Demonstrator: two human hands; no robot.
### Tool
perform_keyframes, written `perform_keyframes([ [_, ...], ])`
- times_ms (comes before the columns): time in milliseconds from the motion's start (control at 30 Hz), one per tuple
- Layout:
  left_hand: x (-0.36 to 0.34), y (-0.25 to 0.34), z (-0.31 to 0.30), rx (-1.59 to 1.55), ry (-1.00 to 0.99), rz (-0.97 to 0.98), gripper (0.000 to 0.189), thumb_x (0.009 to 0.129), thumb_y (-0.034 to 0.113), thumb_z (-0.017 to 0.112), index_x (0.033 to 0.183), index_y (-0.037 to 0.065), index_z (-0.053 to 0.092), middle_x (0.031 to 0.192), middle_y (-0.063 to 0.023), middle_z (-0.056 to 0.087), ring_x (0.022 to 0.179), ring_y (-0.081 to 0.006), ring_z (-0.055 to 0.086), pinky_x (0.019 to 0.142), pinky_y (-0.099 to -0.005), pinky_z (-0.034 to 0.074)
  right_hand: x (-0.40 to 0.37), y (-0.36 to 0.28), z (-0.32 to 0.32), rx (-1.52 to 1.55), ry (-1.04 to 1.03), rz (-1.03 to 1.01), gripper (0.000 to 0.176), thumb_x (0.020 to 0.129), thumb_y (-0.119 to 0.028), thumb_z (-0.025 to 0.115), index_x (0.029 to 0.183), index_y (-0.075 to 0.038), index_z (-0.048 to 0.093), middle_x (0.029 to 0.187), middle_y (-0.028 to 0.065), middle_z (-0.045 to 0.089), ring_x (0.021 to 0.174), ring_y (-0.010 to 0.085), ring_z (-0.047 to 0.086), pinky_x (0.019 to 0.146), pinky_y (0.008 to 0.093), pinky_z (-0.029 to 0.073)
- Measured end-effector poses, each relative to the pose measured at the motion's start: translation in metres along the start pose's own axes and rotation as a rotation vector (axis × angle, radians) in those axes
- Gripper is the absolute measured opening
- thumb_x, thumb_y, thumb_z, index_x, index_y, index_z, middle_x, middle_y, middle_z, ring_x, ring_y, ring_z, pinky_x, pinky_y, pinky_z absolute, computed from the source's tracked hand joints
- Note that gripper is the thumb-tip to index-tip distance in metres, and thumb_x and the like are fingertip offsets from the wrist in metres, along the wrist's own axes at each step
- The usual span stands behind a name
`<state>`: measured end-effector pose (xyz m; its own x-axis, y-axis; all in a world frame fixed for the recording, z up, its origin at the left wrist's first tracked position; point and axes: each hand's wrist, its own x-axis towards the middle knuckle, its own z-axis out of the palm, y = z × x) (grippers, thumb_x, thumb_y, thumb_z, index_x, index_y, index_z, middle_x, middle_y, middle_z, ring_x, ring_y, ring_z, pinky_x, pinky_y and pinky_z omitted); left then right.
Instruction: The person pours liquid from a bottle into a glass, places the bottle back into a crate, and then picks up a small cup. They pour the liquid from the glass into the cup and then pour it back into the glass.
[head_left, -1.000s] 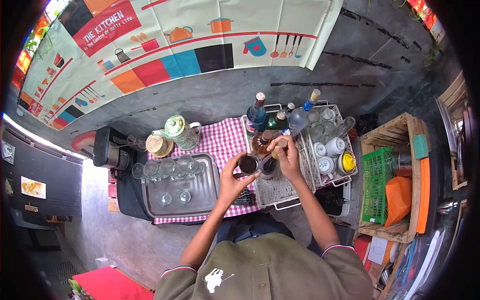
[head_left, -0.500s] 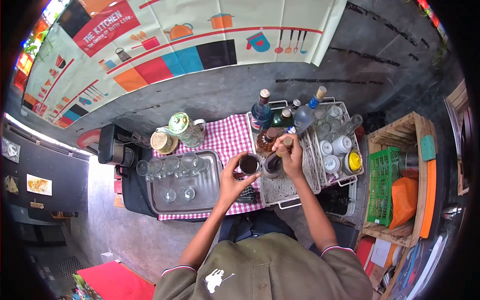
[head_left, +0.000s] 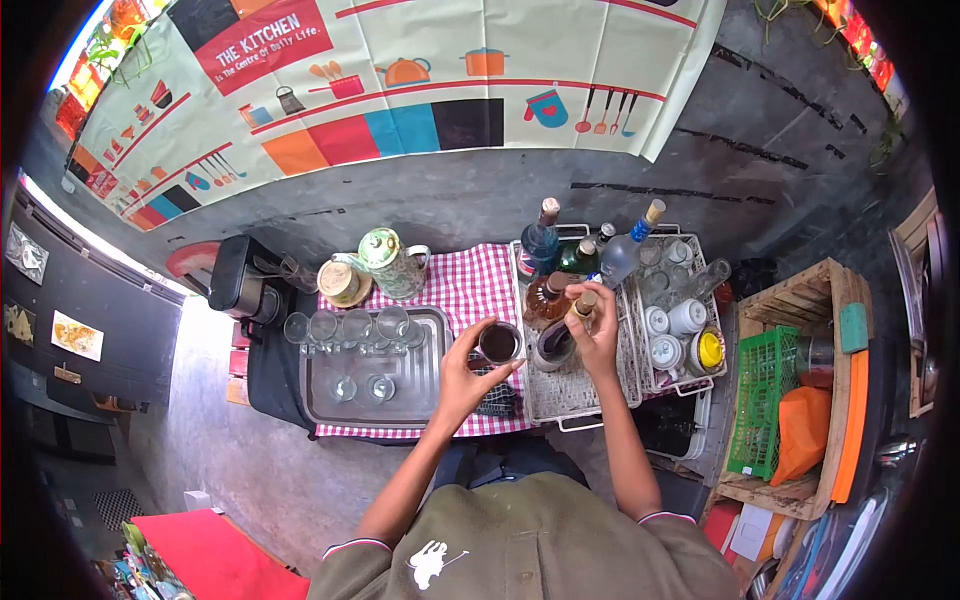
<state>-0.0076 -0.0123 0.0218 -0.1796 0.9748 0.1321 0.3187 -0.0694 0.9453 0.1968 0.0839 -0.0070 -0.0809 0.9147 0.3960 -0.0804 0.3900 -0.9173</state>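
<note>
My left hand (head_left: pixel 463 375) is curled around a small glass (head_left: pixel 517 344) of dark liquid, held above the table's front right part. Just to its right, my right hand (head_left: pixel 600 335) grips the neck of a clear bottle (head_left: pixel 553 346) with a cork-coloured stopper (head_left: pixel 584 302) at its top. Dark contents show through the bottle's side. The bottle is over the white wire rack (head_left: pixel 565 398); whether its base touches the rack cannot be seen. Close behind it stands an amber bottle (head_left: pixel 545 300) with a brown cap.
To the left, a metal tray (head_left: pixel 410 400) holds several clear glasses (head_left: pixel 357 327). A floral pitcher (head_left: pixel 392 262) and a lidded pot (head_left: pixel 339 284) stand behind it. Blue (head_left: pixel 538 245) and clear bottles (head_left: pixel 622 257) fill the rack's back. White-lidded jars (head_left: pixel 686 317) and a wooden crate (head_left: pixel 735 490) are rightward.
The head view has tilted, so the scene sits lower in the picture. Both hands keep their hold on the glass and the bottle, with little movement relative to the rack.
</note>
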Motion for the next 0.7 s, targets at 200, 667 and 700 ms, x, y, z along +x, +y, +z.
perform_keyframes([
  [200, -0.010, 0.002, -0.001, -0.044, 0.064, 0.027, 0.064, 0.073, 0.018, 0.088, 0.128, 0.001, 0.061, 0.118, -0.0137, 0.067, 0.108, -0.0220, 0.066, 0.092, -0.0353, 0.053, -0.018, -0.029, -0.015, -0.277, 0.182, -0.278, 0.055, 0.086, -0.026, 0.070, 0.129, -0.001, 0.048, 0.130, 0.0186, 0.055, 0.118, 0.0284, 0.055, 0.100, 0.0400, 0.043],
  [667, -0.040, 0.023, -0.027, -0.080, 0.087, -0.049, 0.071, 0.070, 0.012, 0.087, 0.134, 0.002, 0.057, 0.125, -0.0100, 0.064, 0.116, -0.0199, 0.063, 0.091, -0.0347, 0.057, -0.074, -0.040, 0.043, -0.201, -0.395, -0.148, 0.053, 0.075, -0.010, 0.069, 0.123, 0.000, 0.051, 0.116, 0.0193, 0.061, 0.109, 0.0369, 0.061, 0.096, 0.0449, 0.048],
  [700, -0.042, 0.022, -0.031, -0.072, 0.093, -0.058, 0.071, 0.070, 0.012, 0.087, 0.134, 0.001, 0.057, 0.125, -0.0103, 0.064, 0.116, -0.0201, 0.063, 0.091, -0.0350, 0.057, -0.076, -0.037, 0.049, -0.202, -0.417, -0.141, 0.057, 0.075, -0.012, 0.070, 0.126, 0.000, 0.049, 0.120, 0.0197, 0.059, 0.111, 0.0360, 0.059, 0.096, 0.0436, 0.047],
])
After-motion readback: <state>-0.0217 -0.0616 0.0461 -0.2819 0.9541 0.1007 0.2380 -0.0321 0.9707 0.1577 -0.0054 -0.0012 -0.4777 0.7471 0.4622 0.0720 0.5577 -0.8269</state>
